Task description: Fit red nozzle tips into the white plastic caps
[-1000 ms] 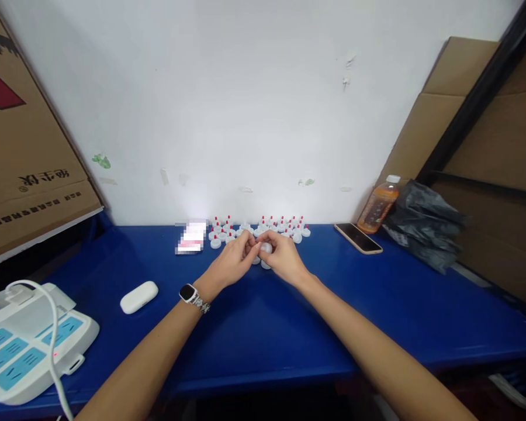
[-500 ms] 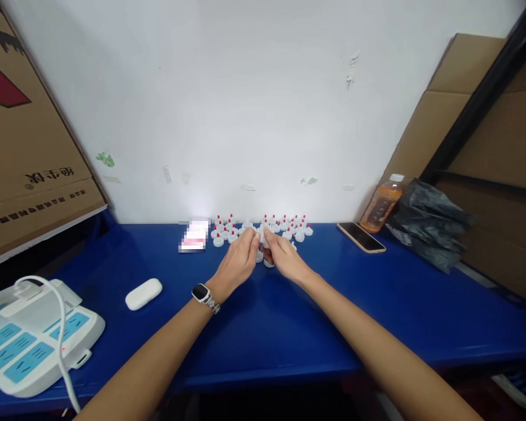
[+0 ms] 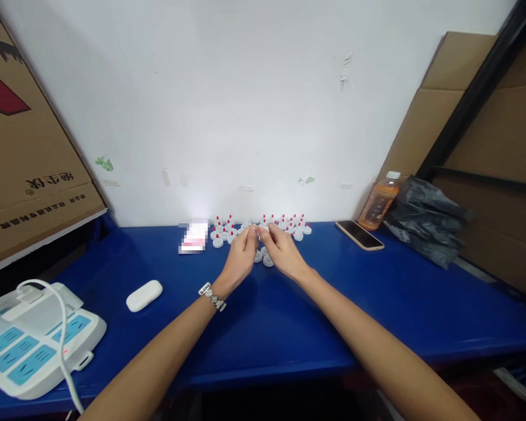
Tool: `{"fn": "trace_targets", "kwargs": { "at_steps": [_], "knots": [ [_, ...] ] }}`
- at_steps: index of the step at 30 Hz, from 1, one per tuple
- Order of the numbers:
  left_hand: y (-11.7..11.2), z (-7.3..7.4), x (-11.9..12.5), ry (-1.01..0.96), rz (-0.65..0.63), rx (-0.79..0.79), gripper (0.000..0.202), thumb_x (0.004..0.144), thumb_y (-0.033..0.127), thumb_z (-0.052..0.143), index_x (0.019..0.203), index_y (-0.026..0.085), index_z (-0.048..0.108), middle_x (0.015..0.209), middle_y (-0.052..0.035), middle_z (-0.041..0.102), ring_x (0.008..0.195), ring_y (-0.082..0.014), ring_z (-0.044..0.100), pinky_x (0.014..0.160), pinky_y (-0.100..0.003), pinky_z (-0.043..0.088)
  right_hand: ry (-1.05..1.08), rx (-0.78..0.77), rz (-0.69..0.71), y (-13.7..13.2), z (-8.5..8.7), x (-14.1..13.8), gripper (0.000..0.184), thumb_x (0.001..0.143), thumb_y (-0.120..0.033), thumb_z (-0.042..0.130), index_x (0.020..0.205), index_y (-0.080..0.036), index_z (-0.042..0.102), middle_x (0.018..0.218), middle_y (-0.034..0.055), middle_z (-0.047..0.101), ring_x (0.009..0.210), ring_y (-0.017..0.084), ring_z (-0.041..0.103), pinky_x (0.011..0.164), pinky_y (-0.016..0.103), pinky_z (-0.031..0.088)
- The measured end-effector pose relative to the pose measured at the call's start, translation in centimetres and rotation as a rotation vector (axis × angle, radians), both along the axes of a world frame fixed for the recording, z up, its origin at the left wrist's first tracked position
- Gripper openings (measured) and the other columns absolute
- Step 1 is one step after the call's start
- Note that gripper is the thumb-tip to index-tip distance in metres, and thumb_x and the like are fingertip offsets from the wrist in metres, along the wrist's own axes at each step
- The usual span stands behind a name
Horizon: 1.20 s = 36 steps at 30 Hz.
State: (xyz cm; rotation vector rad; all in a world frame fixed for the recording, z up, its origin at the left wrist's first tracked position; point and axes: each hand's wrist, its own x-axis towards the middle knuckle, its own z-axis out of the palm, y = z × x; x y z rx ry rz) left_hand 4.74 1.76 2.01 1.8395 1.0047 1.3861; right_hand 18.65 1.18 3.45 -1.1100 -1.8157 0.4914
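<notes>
My left hand (image 3: 241, 255) and my right hand (image 3: 286, 252) meet over the back middle of the table, thumbs and fingers pinched together. Between the fingertips is a small white plastic cap, mostly hidden by them. Around and behind the hands stand many white caps with red tips, such as the red-tipped cap (image 3: 218, 242) on the left. Just below the fingers lie a few white caps (image 3: 268, 261) with no red tip showing. A metal-banded watch (image 3: 213, 296) circles my left wrist.
The blue table (image 3: 263, 339) runs up to a white wall. A white power strip (image 3: 85, 336) with a cable and a white case (image 3: 144, 296) are at left. A phone (image 3: 360, 235), an orange drink bottle (image 3: 379, 203) and a black plastic bag (image 3: 425, 222) stand at right.
My left wrist has turned, so the watch face no longer shows. Both hands have closed further around the white cap, hiding more of it. The view has shifted slightly.
</notes>
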Motion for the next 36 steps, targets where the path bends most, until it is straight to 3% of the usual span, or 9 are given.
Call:
{"fn": "trace_targets", "kwargs": {
  "at_steps": [4,7,12,17,20,23,27,31,36],
  "knots": [
    [0.6,-0.1,0.4,-0.179,-0.100,-0.169,0.048,0.095,0.063,0.036,0.075,0.020,0.043,0.058,0.0066,0.028,0.050,-0.0092,0.029,0.048,-0.024,0.031,-0.056,0.046,-0.002,0.1,0.1,0.1,0.035,0.096,-0.050,0.042,0.074,-0.023,0.037,0.062,-0.0053,0.042,0.058,0.012,0.042,0.058,0.025,0.030],
    [0.2,0.2,0.4,-0.116,-0.078,-0.170,0.050,0.096,0.063,0.032,0.072,0.020,0.040,0.056,0.0066,0.027,0.049,-0.0096,0.029,0.049,-0.025,0.032,-0.005,0.021,0.012,0.2,-0.1,0.0,0.035,0.095,-0.050,0.044,0.073,-0.023,0.038,0.061,-0.0054,0.041,0.057,0.012,0.041,0.057,0.025,0.030],
    [-1.6,1.1,0.1,0.332,0.078,0.162,0.037,0.104,0.043,0.024,0.085,0.020,0.046,0.074,-0.0014,0.051,0.067,-0.0152,0.049,0.065,-0.029,0.038,0.314,-0.181,0.028,0.3,-0.9,-0.9,0.042,0.094,-0.055,0.039,0.068,-0.022,0.042,0.055,-0.0038,0.040,0.052,0.013,0.041,0.051,0.025,0.033],
    [-1.6,1.2,-0.3,0.634,0.127,0.469,0.030,0.104,0.033,0.027,0.086,0.020,0.047,0.086,-0.0062,0.054,0.084,-0.0206,0.051,0.079,-0.034,0.041,0.553,-0.435,0.052,-0.3,-1.2,-2.0,0.046,0.091,-0.060,0.037,0.064,-0.024,0.034,0.049,-0.0052,0.029,0.044,0.012,0.029,0.042,0.026,0.026],
    [-1.3,0.8,0.1,0.520,0.117,0.423,0.032,0.103,0.034,0.029,0.081,0.020,0.047,0.080,-0.0041,0.053,0.077,-0.0186,0.050,0.074,-0.032,0.041,0.422,-0.270,-0.021,-0.8,-0.9,-1.9,0.041,0.094,-0.053,0.035,0.067,-0.022,0.042,0.054,-0.0032,0.040,0.051,0.013,0.038,0.048,0.026,0.031],
    [-0.9,0.8,0.2,0.175,0.113,0.162,0.041,0.103,0.043,0.027,0.074,0.020,0.044,0.068,0.0000,0.049,0.062,-0.0139,0.046,0.061,-0.028,0.038,0.257,-0.083,-0.100,-0.5,-0.7,-0.9,0.037,0.096,-0.048,0.033,0.073,-0.022,0.048,0.063,-0.0012,0.049,0.061,0.015,0.046,0.056,0.026,0.036],
    [0.4,1.2,-1.7,-0.059,0.193,-0.022,0.049,0.101,0.053,0.027,0.064,0.021,0.035,0.057,0.0037,0.037,0.053,-0.0117,0.039,0.055,-0.026,0.035,0.363,-0.109,-0.123,1.2,-0.8,1.1,0.030,0.095,-0.048,0.035,0.080,-0.023,0.043,0.064,-0.0043,0.045,0.058,0.013,0.045,0.055,0.023,0.037],
    [2.7,1.4,-3.8,0.298,0.211,0.094,0.034,0.101,0.042,0.035,0.080,0.020,0.049,0.070,0.0006,0.053,0.066,-0.0145,0.051,0.063,-0.027,0.039,0.405,-0.223,-0.032,2.2,-0.7,1.7,0.028,0.090,-0.050,0.047,0.083,-0.023,0.049,0.062,-0.0060,0.042,0.053,0.011,0.040,0.048,0.021,0.033],
    [6.1,1.2,-3.8,0.748,0.112,0.126,0.017,0.093,0.026,0.050,0.085,0.017,0.062,0.081,-0.0057,0.064,0.076,-0.0185,0.058,0.072,-0.030,0.045,0.337,-0.356,-0.002,2.5,-0.5,2.3,0.019,0.080,-0.039,0.060,0.083,-0.020,0.060,0.059,-0.0051,0.046,0.050,0.010,0.040,0.045,0.021,0.033]
  ]
}}
